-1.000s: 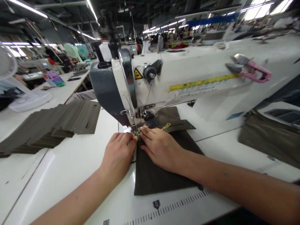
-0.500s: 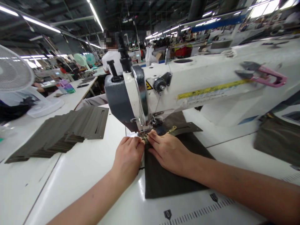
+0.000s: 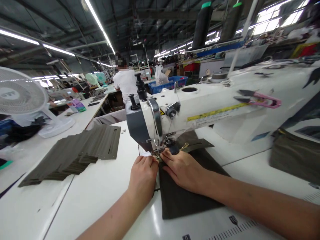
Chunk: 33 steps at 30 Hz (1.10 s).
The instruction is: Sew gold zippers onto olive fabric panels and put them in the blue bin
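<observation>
A dark olive fabric panel [image 3: 185, 203] lies under the head of a white sewing machine [image 3: 220, 108]. Close to the presser foot [image 3: 157, 154], my left hand [image 3: 142, 176] is closed, its curled fingertips pinching the panel's edge. My right hand [image 3: 186, 170] rests over the panel, thumb and fingers gripping the fabric just right of the foot. Behind that hand, a brass zipper pull [image 3: 184, 146] shows beside a slotted olive strip [image 3: 200, 144]. My fingers hide the exact stitching spot.
Slotted olive pieces [image 3: 75, 150] lie fanned in a stack on the left. Pink-handled snips [image 3: 265, 99] sit on the machine arm. More olive fabric [image 3: 292, 156] is at right. A white fan [image 3: 20, 93] stands at far left; a person in white [image 3: 126, 83] is beyond the machine.
The whole view has shifted, so the machine, stack and hands appear lower, with most slightly further right. Both hands keep their places on the fabric at the presser foot.
</observation>
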{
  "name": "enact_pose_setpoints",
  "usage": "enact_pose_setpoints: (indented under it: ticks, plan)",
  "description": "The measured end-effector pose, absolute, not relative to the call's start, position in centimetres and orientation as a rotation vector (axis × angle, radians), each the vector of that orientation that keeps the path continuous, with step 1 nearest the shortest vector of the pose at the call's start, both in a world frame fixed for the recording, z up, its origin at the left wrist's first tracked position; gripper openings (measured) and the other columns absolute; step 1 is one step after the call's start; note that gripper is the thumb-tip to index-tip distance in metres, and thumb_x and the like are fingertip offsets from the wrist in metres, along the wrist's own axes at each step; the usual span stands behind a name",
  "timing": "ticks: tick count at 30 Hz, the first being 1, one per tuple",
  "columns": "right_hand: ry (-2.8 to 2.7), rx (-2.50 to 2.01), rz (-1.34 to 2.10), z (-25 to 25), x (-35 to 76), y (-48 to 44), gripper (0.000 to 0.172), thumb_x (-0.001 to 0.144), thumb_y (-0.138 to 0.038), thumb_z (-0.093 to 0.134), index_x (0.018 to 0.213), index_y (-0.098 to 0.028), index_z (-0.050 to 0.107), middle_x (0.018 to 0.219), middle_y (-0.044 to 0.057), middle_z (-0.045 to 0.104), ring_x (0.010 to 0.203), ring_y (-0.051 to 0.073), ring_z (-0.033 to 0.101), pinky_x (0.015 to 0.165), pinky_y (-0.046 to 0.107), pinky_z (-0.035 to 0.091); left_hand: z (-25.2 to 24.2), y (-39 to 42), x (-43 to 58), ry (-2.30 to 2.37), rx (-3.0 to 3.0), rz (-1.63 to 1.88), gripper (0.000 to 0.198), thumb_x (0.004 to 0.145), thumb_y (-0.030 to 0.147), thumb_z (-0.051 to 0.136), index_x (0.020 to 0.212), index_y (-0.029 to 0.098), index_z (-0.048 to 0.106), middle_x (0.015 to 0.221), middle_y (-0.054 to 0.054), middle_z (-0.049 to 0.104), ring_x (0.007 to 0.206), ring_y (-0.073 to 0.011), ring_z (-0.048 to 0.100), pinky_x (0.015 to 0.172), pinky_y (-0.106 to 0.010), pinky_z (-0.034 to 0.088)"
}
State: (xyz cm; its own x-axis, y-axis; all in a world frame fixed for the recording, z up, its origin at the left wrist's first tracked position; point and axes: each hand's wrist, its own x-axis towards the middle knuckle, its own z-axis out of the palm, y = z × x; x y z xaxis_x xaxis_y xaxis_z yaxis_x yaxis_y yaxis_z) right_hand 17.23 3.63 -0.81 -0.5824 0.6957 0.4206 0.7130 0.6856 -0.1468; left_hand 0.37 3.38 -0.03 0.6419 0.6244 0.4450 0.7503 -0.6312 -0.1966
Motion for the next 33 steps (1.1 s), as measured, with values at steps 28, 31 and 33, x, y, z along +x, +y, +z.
enact_pose_setpoints:
  ticks: [28, 31, 33]
  plan:
    - [-2.448, -1.101, 0.005, 0.3, 17.1, 4.5, 0.019, 0.083, -0.01, 0.044, 0.089, -0.016, 0.061, 0.089, 0.005, 0.064, 0.081, 0.016, 0.057, 0.075, 0.026, 0.043, -0.1, 3.8, 0.0, -1.116, -2.507, -0.508, 0.016, 0.079, 0.003, 0.048, 0.078, 0.014, 0.06, 0.075, -0.007, 0.062, 0.066, -0.0203, 0.058, 0.062, -0.034, 0.047]
    - [-2.45, -1.118, 0.004, 1.0, 18.5, 4.5, 0.017, 0.083, -0.014, 0.048, 0.095, -0.016, 0.06, 0.094, 0.006, 0.063, 0.086, 0.016, 0.058, 0.077, 0.027, 0.044, 0.5, 3.3, -0.5, -1.166, -2.572, -0.605, 0.017, 0.079, 0.003, 0.049, 0.081, 0.015, 0.061, 0.084, -0.007, 0.064, 0.074, -0.0198, 0.06, 0.068, -0.034, 0.048]
    - [-2.404, -1.213, -0.059, 0.9, 20.0, 3.7, 0.023, 0.081, -0.017, 0.051, 0.102, -0.01, 0.058, 0.102, 0.014, 0.061, 0.094, 0.023, 0.056, 0.082, 0.036, 0.044, 1.1, 2.2, -1.1, -1.202, -2.612, -0.693, 0.019, 0.08, 0.005, 0.048, 0.084, 0.017, 0.062, 0.092, -0.007, 0.064, 0.08, -0.0202, 0.06, 0.071, -0.035, 0.048]
